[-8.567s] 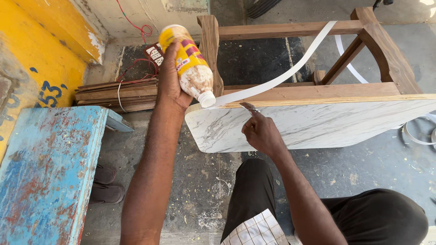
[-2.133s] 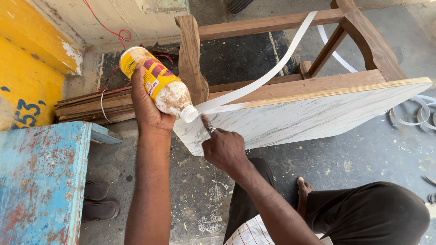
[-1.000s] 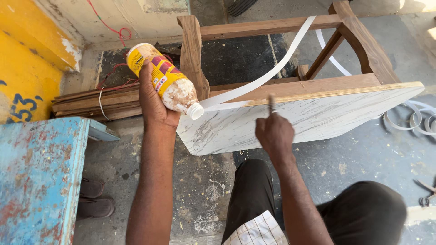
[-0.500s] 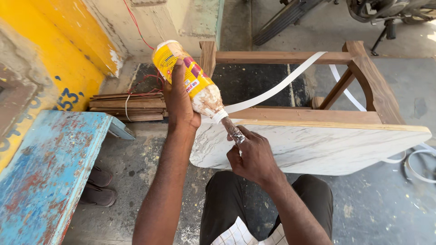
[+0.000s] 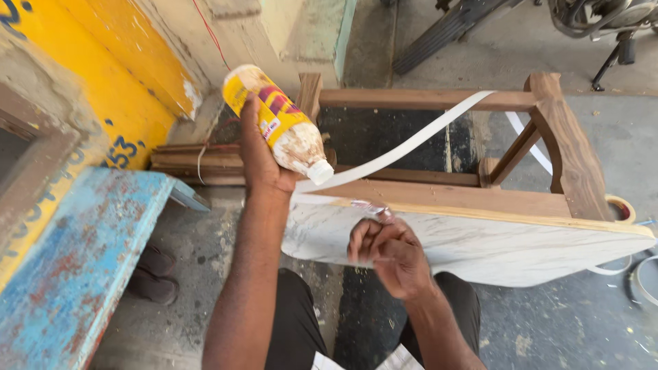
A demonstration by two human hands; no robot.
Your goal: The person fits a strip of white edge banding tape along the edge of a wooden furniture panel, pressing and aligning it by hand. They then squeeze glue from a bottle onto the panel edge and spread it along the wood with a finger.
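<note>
Glue bottle (image 5: 284, 130) is gripped tilted in the left hand (image 5: 264, 161) at upper centre, its nozzle touching the white strip (image 5: 404, 147); a small tool (image 5: 367, 206) is pinched by the right hand (image 5: 391, 253) against the marble-patterned board (image 5: 480, 247).

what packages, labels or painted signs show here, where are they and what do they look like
Glue bottle: in the left hand, tilted nozzle-down over the marble-look board; yellow label with red and purple patches, white cap.
Painted marks: on the yellow wall at left; dark blue.
Small shiny wrapper: at the right hand fingertips; silvery-red.
</note>
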